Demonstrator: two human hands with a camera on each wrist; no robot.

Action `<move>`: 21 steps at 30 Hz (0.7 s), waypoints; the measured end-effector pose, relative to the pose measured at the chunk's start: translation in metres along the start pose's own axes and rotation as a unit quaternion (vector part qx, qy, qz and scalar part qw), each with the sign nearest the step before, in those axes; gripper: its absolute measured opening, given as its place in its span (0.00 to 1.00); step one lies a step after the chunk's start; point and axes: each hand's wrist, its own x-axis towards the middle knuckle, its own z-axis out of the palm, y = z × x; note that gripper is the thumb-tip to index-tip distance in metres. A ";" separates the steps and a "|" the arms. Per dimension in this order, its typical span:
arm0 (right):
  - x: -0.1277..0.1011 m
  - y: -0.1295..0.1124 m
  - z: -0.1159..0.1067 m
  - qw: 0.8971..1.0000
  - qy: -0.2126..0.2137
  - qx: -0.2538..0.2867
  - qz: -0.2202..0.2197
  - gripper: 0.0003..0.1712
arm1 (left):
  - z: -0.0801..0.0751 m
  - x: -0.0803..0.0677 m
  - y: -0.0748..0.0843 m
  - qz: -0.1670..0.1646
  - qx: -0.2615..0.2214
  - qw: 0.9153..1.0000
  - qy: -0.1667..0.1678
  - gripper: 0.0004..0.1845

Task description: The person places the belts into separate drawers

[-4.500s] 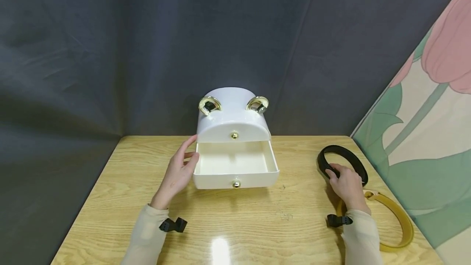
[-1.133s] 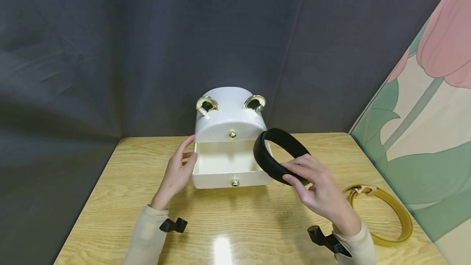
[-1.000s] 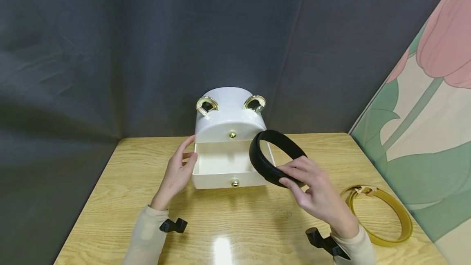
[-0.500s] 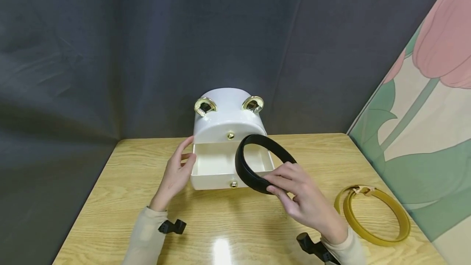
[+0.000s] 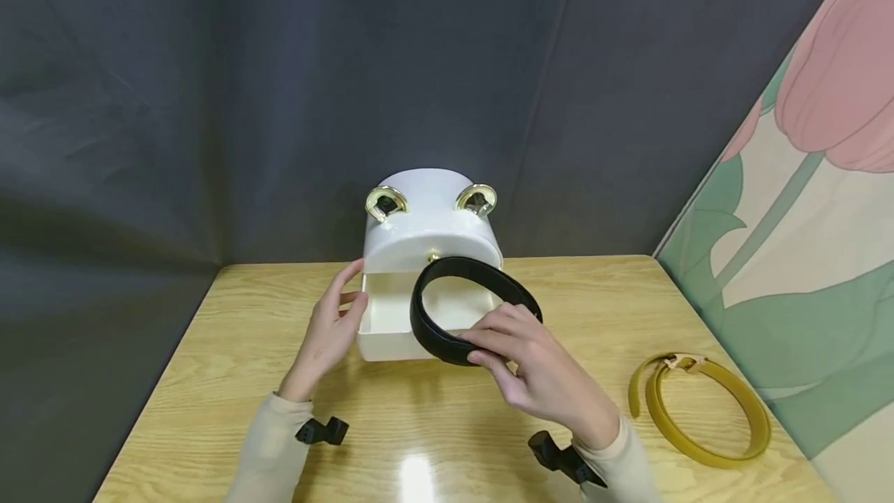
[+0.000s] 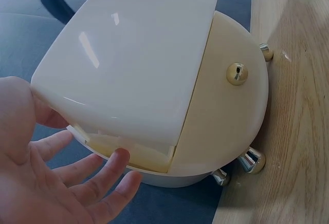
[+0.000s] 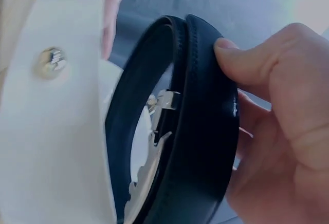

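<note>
Right hand point(image 5: 538, 371) pinching the near arc of a coiled black belt point(image 5: 461, 309), thumb and fingers curled round the strap; held in the air over the open drawer point(image 5: 384, 332) of a white domed box point(image 5: 429, 231) near the far edge of the tabletop point(image 5: 447, 425). Coil tilted, opening facing up and toward the camera, wider span running left to right, roughly along the drawer's width, buckle inside the loop. Left hand point(image 5: 328, 332) with fingers straight and relaxed, resting against the drawer's left wall. Right hand nearer the belt; drawer directly beneath it. A coiled mustard belt point(image 5: 698, 418) flat near the right edge.
</note>
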 end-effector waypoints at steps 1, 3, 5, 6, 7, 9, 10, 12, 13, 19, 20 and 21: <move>0.002 0.000 0.000 1.000 -0.007 0.000 0.003 0.10 | 0.001 0.000 0.000 0.002 0.002 1.000 -0.001 0.29; 0.005 -0.001 0.000 1.000 -0.022 0.004 0.011 0.10 | 0.002 -0.001 -0.002 0.003 0.003 1.000 -0.003 0.29; 0.006 -0.002 -0.001 0.999 -0.038 0.009 0.018 0.10 | 0.004 -0.001 -0.003 0.003 0.004 1.000 -0.003 0.29; 0.006 -0.003 -0.001 0.999 -0.045 0.010 0.019 0.11 | 0.004 -0.001 -0.004 0.001 0.004 1.000 -0.002 0.29; 0.006 -0.003 -0.001 0.999 -0.050 0.011 0.018 0.11 | 0.004 -0.002 -0.004 0.000 0.005 1.000 0.000 0.29; 0.007 -0.003 -0.001 0.998 -0.056 0.014 0.013 0.11 | 0.004 -0.002 -0.004 -0.003 0.006 1.000 0.003 0.29; 0.008 -0.002 -0.001 0.998 -0.059 0.016 0.012 0.11 | 0.004 -0.002 -0.004 -0.003 0.007 1.000 0.004 0.29; 0.011 -0.002 -0.001 0.998 -0.062 0.022 0.010 0.10 | 0.003 -0.001 -0.003 -0.001 0.009 1.000 0.006 0.29; 0.013 -0.001 -0.002 0.998 -0.064 0.027 0.012 0.10 | 0.002 -0.001 -0.002 0.002 0.010 1.000 0.006 0.29; 0.025 -0.003 -0.001 0.994 -0.095 0.051 0.022 0.09 | 0.000 0.000 0.000 0.006 0.009 1.000 0.008 0.29; 0.026 -0.004 0.000 0.994 -0.098 0.052 0.020 0.09 | 0.000 0.000 0.001 0.005 0.009 1.000 0.008 0.29; 0.027 -0.004 0.001 0.993 -0.100 0.052 0.018 0.09 | -0.001 0.001 0.001 0.007 0.008 1.000 0.008 0.29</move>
